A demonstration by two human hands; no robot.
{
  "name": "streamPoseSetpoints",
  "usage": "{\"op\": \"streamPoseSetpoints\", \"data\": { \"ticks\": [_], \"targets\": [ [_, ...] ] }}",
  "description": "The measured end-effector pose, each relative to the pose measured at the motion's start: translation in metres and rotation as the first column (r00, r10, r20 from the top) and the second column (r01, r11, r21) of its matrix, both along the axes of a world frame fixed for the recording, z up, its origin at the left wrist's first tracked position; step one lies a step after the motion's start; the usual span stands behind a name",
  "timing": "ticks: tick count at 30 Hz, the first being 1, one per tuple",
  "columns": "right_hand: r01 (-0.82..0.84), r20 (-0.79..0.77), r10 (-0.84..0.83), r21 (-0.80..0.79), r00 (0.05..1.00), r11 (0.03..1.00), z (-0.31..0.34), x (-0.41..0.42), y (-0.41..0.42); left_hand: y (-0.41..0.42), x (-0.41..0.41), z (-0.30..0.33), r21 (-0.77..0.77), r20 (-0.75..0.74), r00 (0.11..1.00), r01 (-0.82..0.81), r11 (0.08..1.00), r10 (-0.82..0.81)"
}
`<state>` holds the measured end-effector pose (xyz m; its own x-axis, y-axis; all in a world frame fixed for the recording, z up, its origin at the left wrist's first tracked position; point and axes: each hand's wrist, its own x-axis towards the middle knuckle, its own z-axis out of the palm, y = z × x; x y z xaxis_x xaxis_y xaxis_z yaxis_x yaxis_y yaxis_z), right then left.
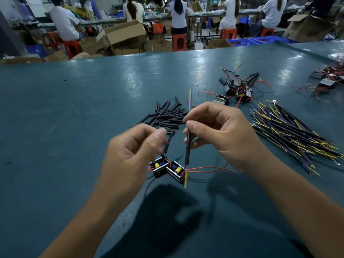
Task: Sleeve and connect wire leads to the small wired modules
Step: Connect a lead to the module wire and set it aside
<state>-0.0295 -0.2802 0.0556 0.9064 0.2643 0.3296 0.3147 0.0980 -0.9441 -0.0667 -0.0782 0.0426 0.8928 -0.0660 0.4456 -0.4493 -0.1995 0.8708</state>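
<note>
Black-sleeved yellow-and-purple wire lead [188, 146] stands upright, pinched by the right hand [219, 135] above two small black wired modules [168, 169] near the teal desk's [74, 108] front edge; the blurred left hand [134, 151] fingers curl round a dark wire.

both hands [130, 151] and forearms [279, 192] are bare, with no gloves, sleeves or rings showing.

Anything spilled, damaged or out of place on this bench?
Nothing looks damaged. Small dark specks lie scattered across the teal table, probably offcuts. The short black sleeve tubes and yellow-and-purple wire leads lie in loose piles, not spilled.
</note>
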Motion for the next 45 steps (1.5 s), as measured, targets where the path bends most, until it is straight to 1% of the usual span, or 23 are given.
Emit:
{"op": "streamPoseSetpoints", "data": {
  "ticks": [2,3,10,12,14,16,17,18,19,20,21,23,24,26,28,33,34,37,38,40,42,44,45],
  "targets": [
    [0.05,0.059,-0.049,-0.014,0.997,0.999,-0.001,0.001,0.001,-0.007,-0.009,0.003,0.055,-0.062,0.985,0.165,0.985,-0.162],
    [0.075,0.083,-0.073,-0.022,0.994,0.997,-0.002,0.001,0.001,-0.009,-0.011,0.003,0.093,-0.08,0.979,0.193,0.977,-0.186],
    [0.202,0.116,-0.205,0.038,0.972,0.979,-0.002,0.004,-0.001,0.001,-0.003,-0.004,0.244,-0.114,0.993,0.051,0.968,-0.024],
    [0.204,0.102,-0.208,0.049,0.973,0.978,-0.001,0.005,-0.002,0.001,-0.001,-0.003,0.223,-0.108,0.994,0.05,0.973,-0.026],
    [0.184,0.073,-0.187,0.04,0.98,0.982,0.002,0.006,-0.003,0.001,0.0,-0.002,0.131,-0.135,0.99,0.063,0.989,-0.046],
    [0.192,0.059,-0.191,-0.015,0.98,0.981,0.007,0.004,-0.006,0.001,-0.001,0.0,0.083,-0.159,0.986,0.064,0.995,-0.05],
    [0.256,0.138,-0.239,-0.114,0.961,0.96,0.008,0.002,-0.011,0.001,-0.001,-0.001,0.107,-0.139,0.99,0.048,0.993,-0.033],
    [0.374,0.309,-0.294,-0.242,0.904,0.895,0.01,0.0,-0.016,0.002,-0.001,-0.001,0.172,-0.083,0.997,0.015,0.985,-0.001],
    [0.516,0.522,-0.303,-0.331,0.798,0.79,0.013,-0.003,-0.02,0.002,-0.002,-0.002,0.257,0.004,0.999,-0.034,0.966,0.034],
    [0.616,0.692,-0.248,-0.352,0.678,0.705,0.017,-0.006,-0.021,0.001,-0.002,-0.001,0.33,0.1,0.993,-0.088,0.94,0.058],
    [0.65,0.787,-0.16,-0.356,0.596,0.671,0.021,-0.011,-0.018,0.0,-0.002,0.0,0.378,0.191,0.979,-0.14,0.915,0.071],
    [0.636,0.833,0.053,-0.459,0.55,0.62,0.02,-0.015,-0.01,-0.002,-0.001,0.001,0.426,0.319,0.944,-0.218,0.878,0.08],
    [0.61,0.793,0.138,-0.555,0.593,0.566,0.018,-0.015,-0.005,-0.003,0.0,0.001,0.434,0.351,0.933,-0.233,0.87,0.075],
    [0.457,0.607,0.215,-0.748,0.765,0.482,0.015,-0.014,-0.001,-0.002,0.002,-0.001,0.436,0.373,0.927,-0.217,0.873,0.044],
    [0.275,0.425,0.213,-0.821,0.88,0.5,0.013,-0.011,-0.003,0.0,0.003,-0.003,0.476,0.397,0.917,-0.228,0.85,0.024],
    [0.278,0.389,0.092,-0.785,0.917,0.553,0.008,-0.012,0.001,0.001,0.005,-0.005,0.614,0.616,0.788,-0.482,0.625,0.003],
    [0.286,0.383,0.066,-0.781,0.921,0.555,0.007,-0.013,0.002,0.001,0.004,-0.005,0.612,0.648,0.761,-0.519,0.597,-0.002],
    [0.362,0.404,-0.011,-0.808,0.915,0.465,0.005,-0.014,0.006,-0.002,0.002,-0.006,0.573,0.723,0.691,-0.611,0.546,0.015],
    [0.371,0.408,-0.032,-0.794,0.913,0.482,0.004,-0.013,0.007,-0.004,0.001,-0.006,0.557,0.728,0.685,-0.62,0.553,0.034],
    [0.368,0.408,-0.054,-0.75,0.911,0.549,0.003,-0.013,0.008,-0.007,0.0,-0.007,0.519,0.671,0.735,-0.555,0.65,0.092],
    [0.348,0.389,-0.07,-0.713,0.919,0.608,0.004,-0.013,0.008,-0.007,-0.002,-0.004,0.432,0.513,0.839,-0.435,0.79,0.182],
    [0.343,0.376,-0.101,-0.662,0.921,0.667,0.004,-0.013,0.008,-0.005,-0.004,-0.003,0.244,0.18,0.959,-0.259,0.934,0.219],
    [0.349,0.379,-0.112,-0.643,0.918,0.682,0.004,-0.013,0.007,-0.004,-0.004,-0.003,0.111,-0.008,0.987,-0.161,0.981,0.163]
  ]
}}
